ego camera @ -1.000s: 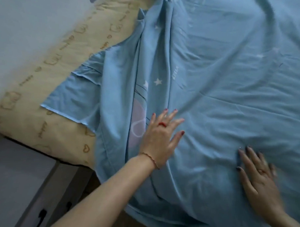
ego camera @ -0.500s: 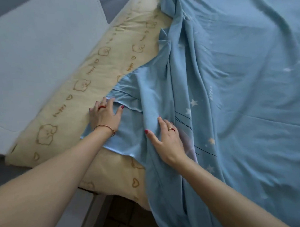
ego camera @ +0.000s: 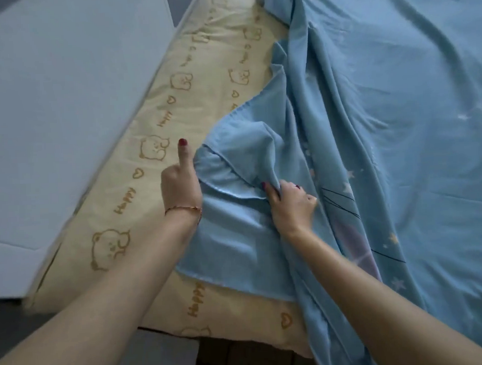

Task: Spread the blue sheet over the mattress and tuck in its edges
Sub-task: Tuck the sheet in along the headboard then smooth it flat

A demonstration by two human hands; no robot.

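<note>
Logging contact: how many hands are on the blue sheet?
2. The left hand holds the folded edge of the blue sheet over the mattress; the right hand pinches a fold beside it.

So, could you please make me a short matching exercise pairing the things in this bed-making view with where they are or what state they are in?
Column one:
1. blue sheet
2. yellow mattress cover
3. left hand
4. right hand

Column two:
A. bare along the bed's left side, printed with bears and hearts
B. gripping a bunched fold
C. rumpled, covering the bed's right part
D. at the sheet's hem, one finger pointing up

Pairs: 1-C, 2-A, 3-D, 4-B
</note>
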